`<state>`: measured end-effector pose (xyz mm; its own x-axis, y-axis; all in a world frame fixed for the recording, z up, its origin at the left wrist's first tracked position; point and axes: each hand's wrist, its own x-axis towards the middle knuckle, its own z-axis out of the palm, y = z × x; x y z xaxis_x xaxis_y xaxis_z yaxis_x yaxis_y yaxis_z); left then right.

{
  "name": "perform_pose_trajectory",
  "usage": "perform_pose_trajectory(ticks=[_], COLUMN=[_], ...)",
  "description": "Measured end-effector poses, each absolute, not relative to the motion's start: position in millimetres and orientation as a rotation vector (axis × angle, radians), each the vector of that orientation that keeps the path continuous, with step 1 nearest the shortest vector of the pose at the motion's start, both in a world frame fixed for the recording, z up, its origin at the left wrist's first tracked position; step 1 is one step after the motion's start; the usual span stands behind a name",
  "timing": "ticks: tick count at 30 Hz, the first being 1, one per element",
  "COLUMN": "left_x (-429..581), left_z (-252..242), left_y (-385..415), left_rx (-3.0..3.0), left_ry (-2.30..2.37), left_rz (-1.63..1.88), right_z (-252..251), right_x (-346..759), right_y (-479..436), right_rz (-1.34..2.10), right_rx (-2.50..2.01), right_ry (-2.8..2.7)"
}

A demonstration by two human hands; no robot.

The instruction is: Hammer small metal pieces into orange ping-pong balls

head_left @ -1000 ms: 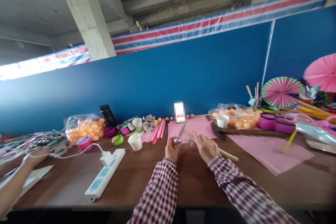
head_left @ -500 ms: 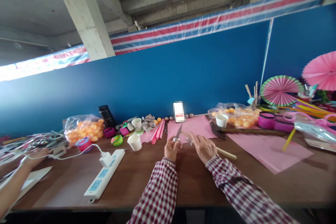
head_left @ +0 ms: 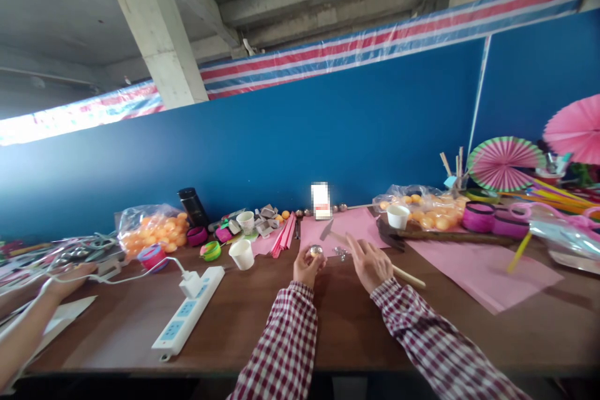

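Observation:
My left hand pinches a shiny silver metal ball just above the brown table. My right hand is closed around the wooden handle of a small hammer. Its wedge-shaped grey head points away, a little beyond the ball and apart from it. Between the two hands lie several tiny silver pieces, too small to name. A pink paper sheet is spread behind the hands.
Pink strips and a white paper cup stand left of my hands, with a power strip nearer. A larger hammer lies to the right, behind another pink sheet. At far left is another person's hand.
The hammer head has moved off the ball, away and slightly to the right, as my right hand shifted right. My left hand still holds the ball in nearly the same place.

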<state>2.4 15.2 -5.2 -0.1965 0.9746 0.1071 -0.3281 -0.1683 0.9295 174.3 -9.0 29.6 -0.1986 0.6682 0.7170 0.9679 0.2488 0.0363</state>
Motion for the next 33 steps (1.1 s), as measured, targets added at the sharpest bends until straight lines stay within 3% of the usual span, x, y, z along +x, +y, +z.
perform_pose_trajectory(ticks=[33], left_x=[3.0], left_z=[2.3], left_y=[14.1], left_rx=[0.817], left_ry=[0.995], left_rz=[1.505], right_z=[25.9], right_x=[169.3], right_y=[-10.0], right_rz=[-0.704], right_rx=[-1.401], right_ry=[-2.019])
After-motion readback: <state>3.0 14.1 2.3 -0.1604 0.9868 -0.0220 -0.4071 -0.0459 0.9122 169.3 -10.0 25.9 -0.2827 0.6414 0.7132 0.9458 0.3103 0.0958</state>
